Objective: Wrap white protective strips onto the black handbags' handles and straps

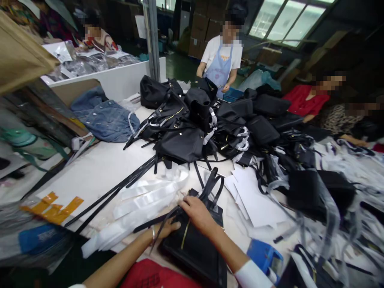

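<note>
Right hand (195, 211) on black bag (199, 250), left hand (167, 229) at its edge, grips unclear

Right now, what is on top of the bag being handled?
The right hand lies over the black bag near its top; the left hand overlaps its edge. What they cover is hidden.

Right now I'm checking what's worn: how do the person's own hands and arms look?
The left hand and right hand are ungloved. A thin, pale bracelet circles the left wrist. A white sleeve shows on the right arm, a white edge on the left arm.
</note>
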A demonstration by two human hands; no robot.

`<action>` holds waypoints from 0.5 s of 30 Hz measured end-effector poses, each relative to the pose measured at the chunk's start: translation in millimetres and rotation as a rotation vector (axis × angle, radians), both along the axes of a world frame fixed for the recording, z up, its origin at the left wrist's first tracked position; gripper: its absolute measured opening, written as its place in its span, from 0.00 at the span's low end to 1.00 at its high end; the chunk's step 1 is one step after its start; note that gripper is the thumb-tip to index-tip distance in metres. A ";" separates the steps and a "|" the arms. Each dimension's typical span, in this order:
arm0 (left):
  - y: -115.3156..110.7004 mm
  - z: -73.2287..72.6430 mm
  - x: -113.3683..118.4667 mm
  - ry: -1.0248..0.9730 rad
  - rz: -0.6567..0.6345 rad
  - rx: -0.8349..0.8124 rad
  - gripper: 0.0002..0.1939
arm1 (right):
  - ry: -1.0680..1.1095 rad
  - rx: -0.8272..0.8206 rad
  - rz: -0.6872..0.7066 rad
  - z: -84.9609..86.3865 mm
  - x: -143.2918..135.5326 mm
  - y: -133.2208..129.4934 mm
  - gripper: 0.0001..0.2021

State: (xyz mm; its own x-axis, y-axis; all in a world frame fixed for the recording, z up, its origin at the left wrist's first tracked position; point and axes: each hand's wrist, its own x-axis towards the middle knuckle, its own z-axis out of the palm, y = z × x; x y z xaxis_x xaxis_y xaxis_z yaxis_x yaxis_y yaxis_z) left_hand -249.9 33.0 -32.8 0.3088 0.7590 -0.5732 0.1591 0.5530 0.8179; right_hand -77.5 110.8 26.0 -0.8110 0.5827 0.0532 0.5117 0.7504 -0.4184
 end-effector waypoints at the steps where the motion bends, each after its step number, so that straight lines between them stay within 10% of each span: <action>1: -7.1 0.8 -6.1 -0.038 0.042 -0.015 0.28 | -0.032 -0.010 0.025 -10.2 -1.6 -12.2 0.17; 9: -42.5 3.6 -55.3 -0.605 0.206 -0.281 0.31 | -0.059 0.087 0.010 -22.1 -13.3 -45.6 0.12; 15: -29.1 15.8 -57.3 -0.481 0.092 -0.204 0.20 | -0.132 0.178 0.023 -26.8 -63.1 -50.2 0.09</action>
